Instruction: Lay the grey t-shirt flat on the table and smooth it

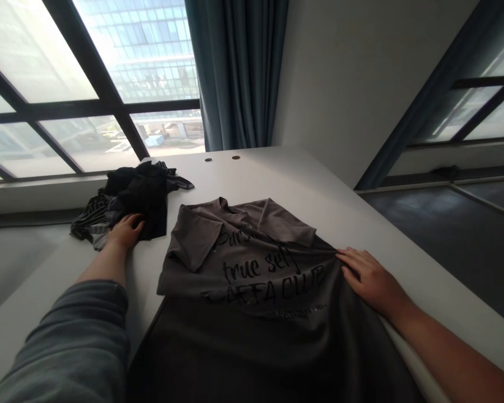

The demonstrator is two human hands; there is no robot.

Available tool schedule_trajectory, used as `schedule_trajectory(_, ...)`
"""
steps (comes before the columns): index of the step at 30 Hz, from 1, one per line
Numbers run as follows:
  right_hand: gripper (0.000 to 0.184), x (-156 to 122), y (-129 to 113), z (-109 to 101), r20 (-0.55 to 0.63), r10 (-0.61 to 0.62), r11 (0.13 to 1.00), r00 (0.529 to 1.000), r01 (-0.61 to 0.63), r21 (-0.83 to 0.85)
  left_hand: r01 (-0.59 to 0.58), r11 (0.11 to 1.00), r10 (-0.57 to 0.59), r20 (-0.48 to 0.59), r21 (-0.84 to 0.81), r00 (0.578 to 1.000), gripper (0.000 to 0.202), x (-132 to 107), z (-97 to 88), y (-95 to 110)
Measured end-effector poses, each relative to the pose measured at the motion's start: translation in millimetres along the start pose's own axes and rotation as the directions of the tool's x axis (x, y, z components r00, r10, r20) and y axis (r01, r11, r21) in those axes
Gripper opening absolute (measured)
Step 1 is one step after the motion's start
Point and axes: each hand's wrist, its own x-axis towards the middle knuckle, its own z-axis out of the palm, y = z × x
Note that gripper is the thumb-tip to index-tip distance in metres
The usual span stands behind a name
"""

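A dark grey T-shirt (pixel 252 268) with black lettering lies spread on the white table (pixel 277 173), its sleeves folded inward. My right hand (pixel 372 280) rests flat on the shirt's right edge, fingers stretched out. My left hand (pixel 126 230) reaches to a crumpled heap of black and striped clothes (pixel 130 198) at the table's left side. Its fingers curl onto the edge of the heap; whether they grip the cloth I cannot make out.
Large windows (pixel 88 84) and a teal curtain (pixel 237 73) stand behind the table. Two small holes (pixel 222 158) mark the table's far end. A dark floor (pixel 445 224) lies to the right, below a white wall (pixel 361 84).
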Motion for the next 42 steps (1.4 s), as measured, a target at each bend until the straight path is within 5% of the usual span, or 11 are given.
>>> schedule_trajectory(7, 0.034, 9, -5, -6, -0.032, 0.028, 0.988, 0.999, -0.022, 0.154, 0.131, 0.991, -0.12, -0.246, 0.031, 0.962, 0.039, -30, -17.4, 19)
schedule_trajectory(11, 0.028, 17, -9, -10, -0.109, 0.055, 0.974, 0.993, -0.03, 0.224, 0.028, 0.999, -0.039, -0.369, -0.034, 0.929, 0.038, -60, -39.0, 56)
schedule_trajectory(15, 0.026, 45, -10, -3, -0.154, 0.053, 0.952, 0.987, -0.004, 0.307, -0.19, 0.974, 0.182, -0.078, -0.121, 0.98, 0.042, -91, -55.8, 125)
schedule_trajectory(18, 0.028, 78, -3, 12, -0.164, 0.07, 0.942, 0.984, -0.012, 0.334, -0.268, 0.959, 0.279, 0.138, -0.097, 0.95, 0.054, -106, -51.3, 172)
schedule_trajectory(21, 0.032, 111, 5, 29, -0.161, 0.05, 0.936, 0.986, 0.01, 0.353, -0.275, 0.962, 0.262, 0.285, 0.005, 0.922, 0.069, -112, -35.0, 195)
schedule_trajectory(25, 0.04, 143, 10, 43, -0.065, -0.095, 0.924, 0.993, 0.112, 0.364, -0.271, 0.962, 0.241, 0.342, 0.043, 0.908, 0.07, -107, -11.7, 195)
schedule_trajectory(32, 0.049, 177, 11, 59, 0.297, -0.197, 0.942, 0.934, 0.097, 0.32, -0.248, 0.967, 0.254, 0.216, -0.053, 0.943, 0.065, -92, 7.8, 190)
schedule_trajectory(42, 0.058, 176, 10, 67, 0.322, -0.232, 0.939, 0.918, 0.126, 0.319, -0.26, 0.965, 0.258, 0.209, -0.02, 0.943, 0.068, -89, 16.1, 184)
